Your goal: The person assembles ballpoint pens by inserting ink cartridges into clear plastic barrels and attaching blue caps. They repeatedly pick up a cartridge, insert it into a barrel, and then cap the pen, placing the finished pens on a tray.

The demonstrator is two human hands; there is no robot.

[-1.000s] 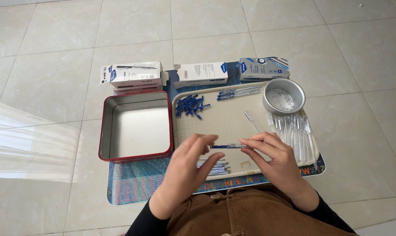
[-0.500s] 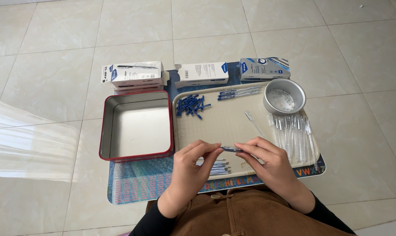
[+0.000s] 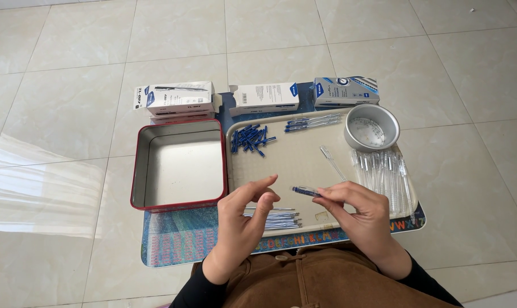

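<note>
Right hand (image 3: 358, 208) pinching blue pen (image 3: 306, 191) by one end, left hand (image 3: 248, 214) loosely spread, empty, refills (image 3: 273, 219) partly hidden

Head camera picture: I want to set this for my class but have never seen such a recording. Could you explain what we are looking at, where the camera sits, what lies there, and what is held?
No machine: a person's two bare hands, seen from a camera on their head, looking down at a tiled floor. On a mat lies a cream tray with blue caps, clear tubes, refills and a round tin. Beside it sits an empty red tin; boxes lie behind. The right hand pinches a blue pen part; the left hand is open, holding nothing.
</note>
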